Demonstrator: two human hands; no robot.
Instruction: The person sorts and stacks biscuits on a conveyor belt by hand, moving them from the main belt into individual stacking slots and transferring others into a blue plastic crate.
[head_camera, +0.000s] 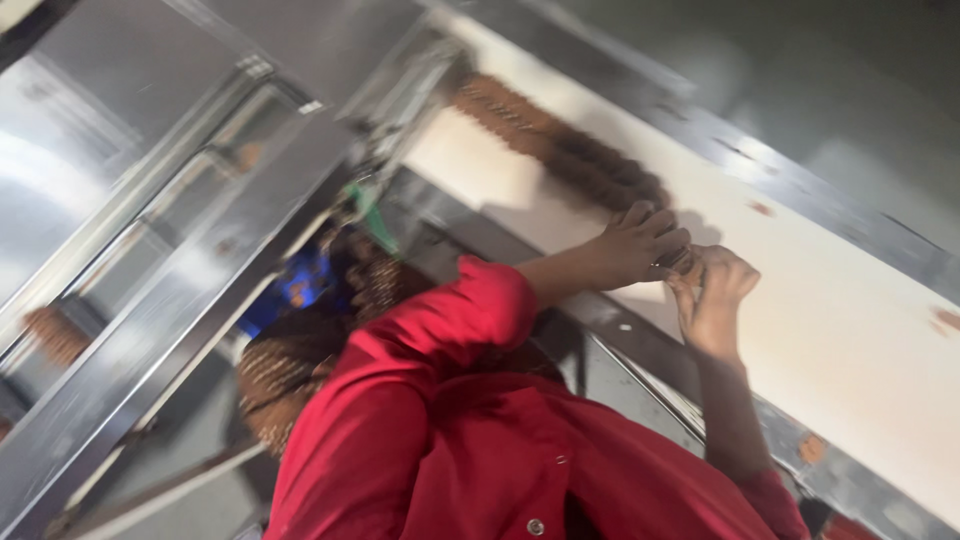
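Neither of my own hands shows in this tilted, blurred head view. A co-worker in a red shirt (480, 440) fills the lower middle, with braided hair (285, 370) at the left. This person's two hands (640, 245) (715, 290) meet over a white conveyor belt (840, 330). They pinch a small dark piece at the end of a row of brown biscuits (560, 150) that lies along the belt.
Shiny steel frame bars (190, 300) run diagonally across the left. A steel rail (760, 160) borders the belt's far side. Stray brown crumbs (945, 320) lie on the belt. More brown pieces (50, 335) show behind the frame at far left.
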